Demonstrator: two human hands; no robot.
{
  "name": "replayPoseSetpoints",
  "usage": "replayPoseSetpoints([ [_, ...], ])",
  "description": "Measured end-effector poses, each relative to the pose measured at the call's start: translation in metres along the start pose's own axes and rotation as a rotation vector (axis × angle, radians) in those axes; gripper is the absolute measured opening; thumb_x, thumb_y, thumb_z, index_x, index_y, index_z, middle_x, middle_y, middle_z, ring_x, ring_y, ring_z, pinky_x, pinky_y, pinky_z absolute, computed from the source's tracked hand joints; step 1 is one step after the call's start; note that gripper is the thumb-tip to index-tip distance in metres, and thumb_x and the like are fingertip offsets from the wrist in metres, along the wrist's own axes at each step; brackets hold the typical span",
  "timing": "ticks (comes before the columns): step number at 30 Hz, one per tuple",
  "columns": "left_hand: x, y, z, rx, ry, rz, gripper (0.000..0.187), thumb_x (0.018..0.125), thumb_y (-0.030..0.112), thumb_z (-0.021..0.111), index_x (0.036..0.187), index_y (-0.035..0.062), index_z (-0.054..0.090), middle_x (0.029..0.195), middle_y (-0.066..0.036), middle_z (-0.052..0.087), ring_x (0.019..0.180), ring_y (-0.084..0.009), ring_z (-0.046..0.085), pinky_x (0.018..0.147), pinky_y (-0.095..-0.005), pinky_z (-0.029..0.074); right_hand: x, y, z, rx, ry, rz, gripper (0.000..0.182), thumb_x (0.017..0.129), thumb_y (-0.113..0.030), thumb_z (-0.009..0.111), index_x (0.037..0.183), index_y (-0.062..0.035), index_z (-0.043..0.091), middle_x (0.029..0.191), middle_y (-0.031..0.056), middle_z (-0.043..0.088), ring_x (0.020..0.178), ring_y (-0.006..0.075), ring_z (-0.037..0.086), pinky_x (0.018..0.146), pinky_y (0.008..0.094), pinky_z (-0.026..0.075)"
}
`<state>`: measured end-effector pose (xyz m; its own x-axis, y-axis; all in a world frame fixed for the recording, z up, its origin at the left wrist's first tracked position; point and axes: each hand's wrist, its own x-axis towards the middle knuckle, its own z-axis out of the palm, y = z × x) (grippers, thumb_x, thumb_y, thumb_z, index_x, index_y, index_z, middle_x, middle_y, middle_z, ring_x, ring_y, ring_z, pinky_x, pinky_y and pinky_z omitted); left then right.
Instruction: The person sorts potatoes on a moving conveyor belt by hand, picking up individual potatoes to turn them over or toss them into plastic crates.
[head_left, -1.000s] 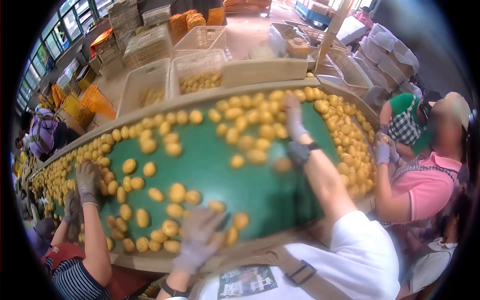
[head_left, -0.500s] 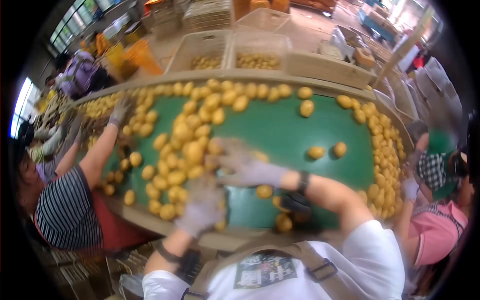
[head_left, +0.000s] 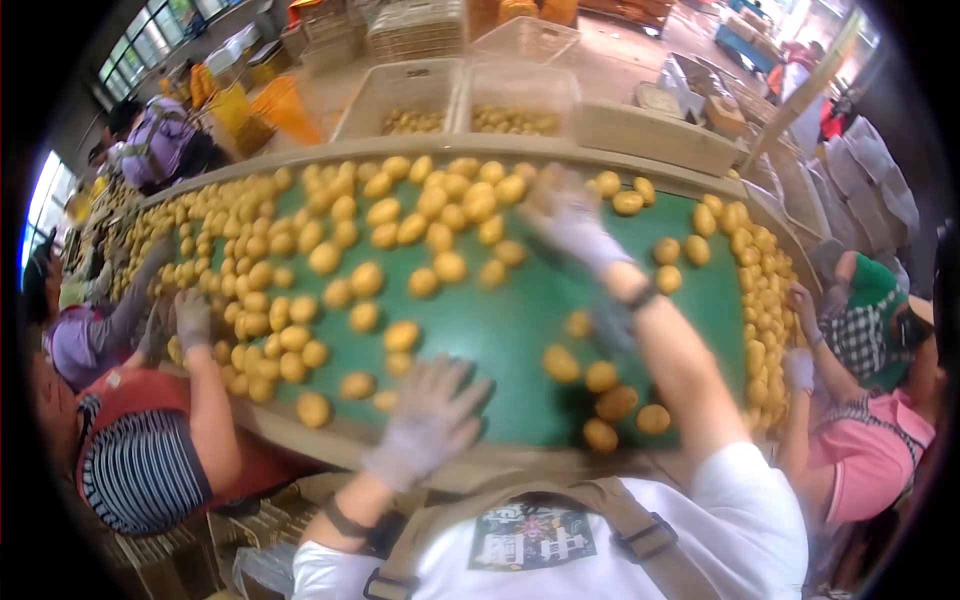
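Note:
My left hand [head_left: 428, 422], in a pale glove, is spread over the near edge of the green belt [head_left: 490, 345], fingers apart and holding nothing. Small yellow potatoes or fruits [head_left: 357, 386] lie just beyond its fingertips. Reaching across to the far side, my right hand [head_left: 570, 215] is gloved too and blurred, and touches the far row of yellow pieces [head_left: 510, 190]. What its fingers do is smeared by motion. Several loose pieces [head_left: 617, 402] lie under and beside my right forearm, near a dark blurred object [head_left: 612, 328].
A co-worker in stripes [head_left: 145, 460] reaches in from the left; another in pink [head_left: 865, 465] stands at the right. Yellow pieces are piled along the belt's right rim [head_left: 765, 310]. Crates [head_left: 400, 95] stand beyond the far wooden edge [head_left: 450, 150].
My right hand has moved away from me to the far edge. My left hand has come off the pile and spread. The yellow pieces have scattered, and the striped co-worker's arm has drawn nearer the front.

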<state>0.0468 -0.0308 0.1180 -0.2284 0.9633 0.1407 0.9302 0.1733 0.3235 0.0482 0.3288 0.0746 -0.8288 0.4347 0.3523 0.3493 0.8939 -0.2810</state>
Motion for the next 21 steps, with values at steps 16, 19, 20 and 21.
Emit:
replayPoseSetpoints([
  [16, -0.039, -0.031, -0.015, 0.063, 0.129, -0.154, 0.053, 0.079, 0.026, 0.072, 0.129, 0.0129, 0.064, 0.128, -0.017, 0.059, 0.125, -0.0403, 0.052, 0.107, -0.0550, 0.039, -0.046, -0.013, -0.065, -0.046, -0.599, -0.294, 0.035, 0.098, -0.035, 0.061, 0.126, -0.0151, 0.069, 0.125, 0.0157, 0.065, 0.122, 0.0367, 0.058, 0.105, 0.0447, 0.046],
  [19, -0.019, -0.017, -0.004, -0.036, 0.010, -0.029, 0.054, 0.078, 0.027, 0.072, 0.130, 0.0136, 0.064, 0.129, -0.016, 0.058, 0.124, -0.0401, 0.052, 0.105, -0.0550, 0.041, -0.046, 0.001, -0.028, 0.246, -0.541, -0.258, 0.037, 0.097, -0.031, 0.061, 0.128, -0.0105, 0.068, 0.117, 0.0128, 0.070, 0.115, 0.0365, 0.063, 0.100, 0.0438, 0.051],
  [20, -0.018, -0.016, 0.005, -0.035, -0.016, -0.003, 0.054, 0.078, 0.027, 0.072, 0.130, 0.0136, 0.064, 0.130, -0.016, 0.057, 0.124, -0.0401, 0.052, 0.104, -0.0549, 0.042, -0.032, -0.001, -0.034, 0.234, -0.512, -0.205, 0.036, 0.097, -0.030, 0.060, 0.127, -0.0105, 0.068, 0.116, 0.0136, 0.070, 0.113, 0.0374, 0.064, 0.099, 0.0445, 0.052],
  [21, -0.022, -0.024, 0.014, -0.048, -0.025, -0.063, 0.055, 0.077, 0.026, 0.073, 0.129, 0.0146, 0.064, 0.131, -0.015, 0.057, 0.123, -0.0398, 0.052, 0.104, -0.0553, 0.042, -0.010, -0.009, -0.040, 0.221, -0.482, -0.155, 0.035, 0.097, -0.029, 0.060, 0.126, -0.0105, 0.068, 0.115, 0.0144, 0.071, 0.111, 0.0383, 0.065, 0.097, 0.0452, 0.052],
])
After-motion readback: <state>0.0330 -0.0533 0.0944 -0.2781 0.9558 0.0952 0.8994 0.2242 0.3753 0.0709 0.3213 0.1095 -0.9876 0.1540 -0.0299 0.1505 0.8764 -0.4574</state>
